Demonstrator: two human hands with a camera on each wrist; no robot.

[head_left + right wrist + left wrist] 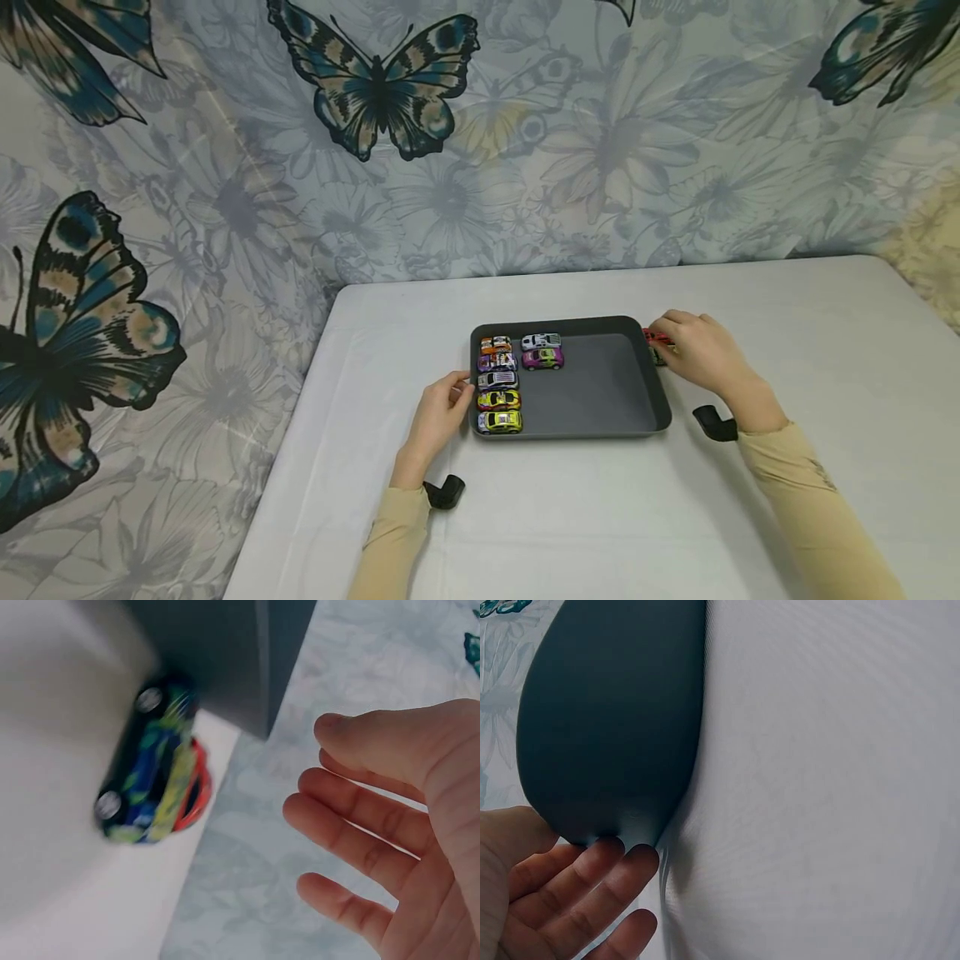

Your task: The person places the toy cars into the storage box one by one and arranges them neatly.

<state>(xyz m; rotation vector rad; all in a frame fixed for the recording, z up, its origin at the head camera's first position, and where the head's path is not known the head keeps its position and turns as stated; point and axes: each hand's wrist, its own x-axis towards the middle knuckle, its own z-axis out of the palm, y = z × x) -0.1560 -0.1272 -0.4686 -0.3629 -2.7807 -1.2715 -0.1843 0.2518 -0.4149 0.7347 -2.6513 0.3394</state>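
Note:
A dark grey tray (600, 392) lies on the table. My left hand (440, 408) holds its left rim; the left wrist view shows the thumb and bent fingertips against the edge. Just outside the tray's right end are a red toy car (656, 336) and a green, blue and yellow toy car (150, 769), side by side. My right hand (701, 354) is over these cars, partly hiding them in the head view. In the right wrist view its thumb and fingers are spread, apart from both cars, with nothing between them.
Inside the tray, a column of several toy cars (498, 380) lines the left wall. A silver toy car (541, 341) and a purple toy car (543, 359) stand in a second column. White cloth (562, 517) covers the table; a butterfly-patterned curtain (525, 208) hangs behind.

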